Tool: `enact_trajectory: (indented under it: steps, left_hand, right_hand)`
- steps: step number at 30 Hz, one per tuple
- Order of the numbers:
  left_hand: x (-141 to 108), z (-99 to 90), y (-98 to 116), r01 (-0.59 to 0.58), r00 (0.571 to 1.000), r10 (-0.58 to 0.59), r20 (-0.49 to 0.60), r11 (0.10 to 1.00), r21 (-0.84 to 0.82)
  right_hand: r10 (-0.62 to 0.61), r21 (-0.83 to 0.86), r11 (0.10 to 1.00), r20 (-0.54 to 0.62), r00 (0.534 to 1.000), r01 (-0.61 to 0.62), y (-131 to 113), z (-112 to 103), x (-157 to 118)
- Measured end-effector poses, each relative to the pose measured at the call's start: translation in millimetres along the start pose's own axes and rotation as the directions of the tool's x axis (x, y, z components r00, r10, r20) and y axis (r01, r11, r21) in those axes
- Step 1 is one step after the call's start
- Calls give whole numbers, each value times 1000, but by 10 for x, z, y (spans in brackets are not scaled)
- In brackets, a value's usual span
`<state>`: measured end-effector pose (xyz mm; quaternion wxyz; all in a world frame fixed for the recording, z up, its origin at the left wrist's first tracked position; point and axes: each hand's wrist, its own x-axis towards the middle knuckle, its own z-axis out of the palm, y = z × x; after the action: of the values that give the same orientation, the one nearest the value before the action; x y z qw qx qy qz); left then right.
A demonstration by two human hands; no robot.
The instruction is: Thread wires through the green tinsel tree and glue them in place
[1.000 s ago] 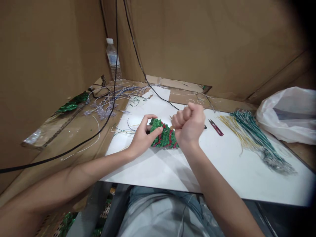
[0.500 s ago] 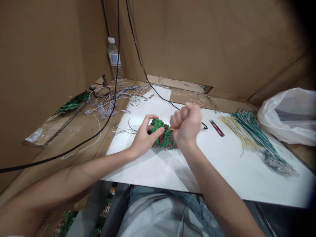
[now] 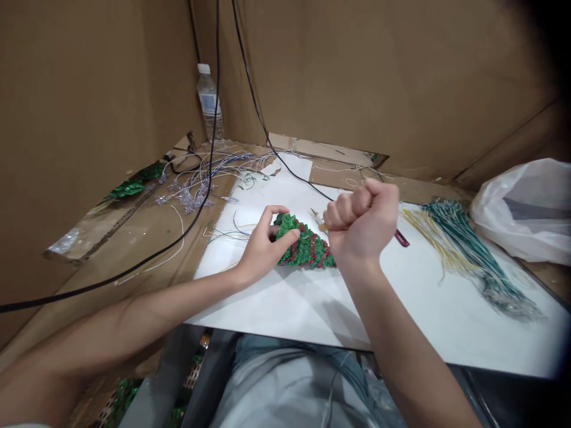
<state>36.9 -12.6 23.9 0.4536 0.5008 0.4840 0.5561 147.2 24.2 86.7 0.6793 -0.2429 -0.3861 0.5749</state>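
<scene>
A small green tinsel tree wound with red strands (image 3: 307, 246) lies on its side on the white board (image 3: 285, 303). My left hand (image 3: 266, 241) grips its left end, thumb on top and fingers behind. Raised above the tree's right end, my right hand (image 3: 363, 223) is closed in a fist. A thin tool with a yellowish part and a metal tip (image 3: 322, 224) shows at the left side of that fist; I cannot make out exactly how it sits in the fingers. The tree's right tip is hidden behind my right wrist.
Red snips (image 3: 402, 238) lie right of my fist. Yellow (image 3: 428, 238) and green wires (image 3: 468, 244) fan out farther right, beside a white plastic bag (image 3: 526, 208). Clear star lights (image 3: 190, 197), a black cable (image 3: 196, 223) and a water bottle (image 3: 209, 107) are on the left.
My right hand has moved right, away from the tree, uncovering more of its right part and the tool's metal tip. My left hand keeps its grip on the tree.
</scene>
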Motion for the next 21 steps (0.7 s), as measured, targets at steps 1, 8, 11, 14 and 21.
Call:
enact_trajectory:
  steps: [1, 8, 11, 14, 21]
  left_hand:
    - [1, 0, -2, -2, 1000, 2, 1, 1000, -1]
    - [-9, -8, -6, 1, 1000, -1, -12, 1000, 11]
    - [-11, -7, -4, 4, 1000, -3, -14, 1000, 20]
    - [-6, -2, -10, -4, 1000, 5, -25, 999, 37]
    - [-13, -24, -26, -6, 1000, 7, -9, 999, 42]
  right_hand:
    - [-4, 6, 1000, -1, 1000, 4, -3, -2, 0]
    - [55, 80, 995, -54, 997, -51, -79, -110, 76]
    - [27, 118, 993, -106, 994, -14, -131, -159, 130]
    - [109, 151, 985, -155, 982, -85, -14, -154, 131]
    - [54, 143, 989, -121, 991, -36, -60, -130, 129]
